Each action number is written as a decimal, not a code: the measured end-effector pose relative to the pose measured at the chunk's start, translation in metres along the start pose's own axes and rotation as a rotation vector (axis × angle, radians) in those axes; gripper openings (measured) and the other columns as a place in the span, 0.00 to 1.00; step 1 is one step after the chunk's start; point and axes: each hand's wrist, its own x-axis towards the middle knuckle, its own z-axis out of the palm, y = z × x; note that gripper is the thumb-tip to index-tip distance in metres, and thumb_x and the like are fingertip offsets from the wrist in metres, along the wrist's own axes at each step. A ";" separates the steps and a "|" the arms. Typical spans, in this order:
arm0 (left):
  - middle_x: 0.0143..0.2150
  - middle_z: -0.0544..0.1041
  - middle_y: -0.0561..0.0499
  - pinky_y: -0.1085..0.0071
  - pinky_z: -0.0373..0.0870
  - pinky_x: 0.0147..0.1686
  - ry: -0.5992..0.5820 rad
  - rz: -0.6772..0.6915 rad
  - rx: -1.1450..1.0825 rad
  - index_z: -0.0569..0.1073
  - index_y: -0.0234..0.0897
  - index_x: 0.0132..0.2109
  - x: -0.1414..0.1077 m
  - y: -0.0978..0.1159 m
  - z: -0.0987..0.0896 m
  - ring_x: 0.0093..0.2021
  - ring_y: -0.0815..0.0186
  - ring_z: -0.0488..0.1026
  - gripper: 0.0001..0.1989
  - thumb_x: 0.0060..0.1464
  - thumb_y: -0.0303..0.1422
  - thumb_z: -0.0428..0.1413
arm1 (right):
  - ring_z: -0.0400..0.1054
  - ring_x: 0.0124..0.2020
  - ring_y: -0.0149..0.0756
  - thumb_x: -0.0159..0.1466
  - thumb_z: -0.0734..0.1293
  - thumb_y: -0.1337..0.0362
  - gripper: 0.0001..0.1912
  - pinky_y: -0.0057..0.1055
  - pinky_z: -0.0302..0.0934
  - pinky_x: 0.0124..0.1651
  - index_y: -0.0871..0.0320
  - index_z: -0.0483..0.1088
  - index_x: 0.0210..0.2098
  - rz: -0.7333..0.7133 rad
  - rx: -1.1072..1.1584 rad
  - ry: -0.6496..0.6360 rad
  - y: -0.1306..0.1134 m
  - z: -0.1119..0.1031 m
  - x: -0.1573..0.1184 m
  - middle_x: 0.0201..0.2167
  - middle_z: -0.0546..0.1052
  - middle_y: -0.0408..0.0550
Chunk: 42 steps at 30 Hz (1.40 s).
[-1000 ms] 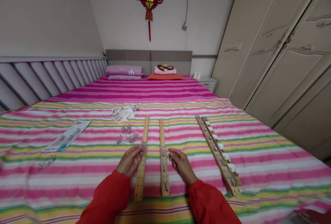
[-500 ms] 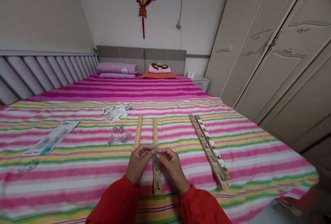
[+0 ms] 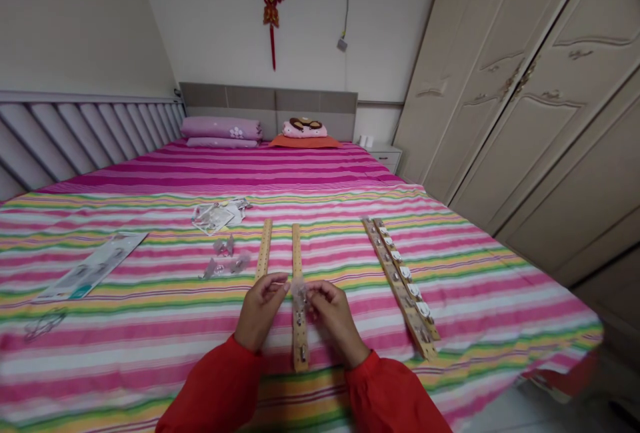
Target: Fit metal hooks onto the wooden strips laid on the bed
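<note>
Right hand [image 3: 334, 318] pinching a small clear piece [image 3: 300, 293], slightly blurred, between thumb and fingertips, directly above a wooden strip [image 3: 301, 343] lying lengthwise on the striped bed sheet [image 3: 125, 346]. Left hand [image 3: 260, 310] curled, fingers bent toward the same piece, fingertips just beside it; contact or grip impossible to tell. That strip running between the 2 hands, its near end below them, small metal hooks showing along its lower part. Red sleeves [image 3: 215, 386] on both forearms.

Just left of that strip, a 2nd wooden strip [image 3: 263, 248], parallel, its near end just past the left hand's fingers. To the right, well apart from the right hand, 2 more strips [image 3: 400, 280] side by side at an angle, set with white-topped hooks. Farther left, small clear hooks [image 3: 225, 264] in a loose cluster, torn packaging [image 3: 215, 218] beyond them, and a long card package [image 3: 93, 266] nearer the bed's left edge. Past the sheet, pink pillows [image 3: 221, 128] against a headboard [image 3: 267, 100], with a wardrobe [image 3: 520, 86] along the right.
</note>
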 end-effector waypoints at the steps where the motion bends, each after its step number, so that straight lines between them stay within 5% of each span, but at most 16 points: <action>1: 0.31 0.78 0.49 0.71 0.71 0.35 -0.018 0.003 0.021 0.78 0.36 0.38 0.001 0.001 0.000 0.34 0.63 0.74 0.19 0.37 0.41 0.65 | 0.58 0.18 0.24 0.51 0.72 0.58 0.13 0.24 0.51 0.23 0.61 0.74 0.32 -0.017 -0.018 -0.017 -0.001 0.000 0.000 0.19 0.70 0.41; 8: 0.31 0.79 0.47 0.71 0.71 0.34 -0.151 -0.088 -0.054 0.78 0.35 0.31 -0.003 0.000 0.005 0.33 0.62 0.75 0.16 0.33 0.39 0.67 | 0.61 0.25 0.26 0.45 0.75 0.62 0.16 0.24 0.56 0.28 0.58 0.75 0.34 -0.067 0.021 -0.009 -0.007 -0.003 0.006 0.24 0.72 0.40; 14: 0.26 0.77 0.49 0.76 0.71 0.31 -0.044 -0.366 -0.365 0.73 0.33 0.28 -0.008 -0.011 0.011 0.29 0.68 0.74 0.22 0.25 0.38 0.72 | 0.58 0.18 0.24 0.51 0.72 0.50 0.21 0.24 0.51 0.21 0.60 0.73 0.37 0.018 0.134 0.063 -0.003 -0.004 0.007 0.22 0.70 0.41; 18: 0.29 0.78 0.48 0.75 0.74 0.36 0.023 -0.437 -0.523 0.74 0.31 0.28 -0.010 -0.012 0.019 0.32 0.68 0.75 0.20 0.25 0.31 0.73 | 0.62 0.20 0.24 0.51 0.73 0.52 0.19 0.23 0.54 0.23 0.60 0.73 0.35 0.022 0.164 0.017 0.003 -0.001 0.004 0.25 0.73 0.43; 27: 0.31 0.78 0.48 0.75 0.71 0.37 -0.013 -0.405 -0.464 0.77 0.32 0.32 -0.002 -0.021 0.020 0.34 0.68 0.74 0.22 0.25 0.35 0.71 | 0.60 0.17 0.25 0.47 0.74 0.52 0.19 0.24 0.54 0.21 0.60 0.71 0.29 -0.002 0.034 0.012 -0.002 0.000 0.016 0.17 0.70 0.39; 33: 0.30 0.78 0.49 0.76 0.66 0.32 -0.107 -0.153 -0.159 0.77 0.32 0.33 0.023 -0.021 0.012 0.32 0.69 0.71 0.21 0.34 0.43 0.66 | 0.62 0.17 0.27 0.46 0.74 0.52 0.19 0.25 0.56 0.22 0.61 0.71 0.28 0.014 -0.025 -0.017 -0.008 -0.003 0.032 0.15 0.70 0.41; 42: 0.18 0.71 0.54 0.75 0.59 0.23 -0.084 -0.231 -0.083 0.72 0.32 0.26 0.072 -0.027 0.019 0.20 0.72 0.64 0.20 0.24 0.40 0.65 | 0.62 0.15 0.27 0.38 0.73 0.58 0.20 0.25 0.57 0.19 0.60 0.69 0.28 0.040 0.017 0.081 -0.006 0.004 0.069 0.15 0.71 0.37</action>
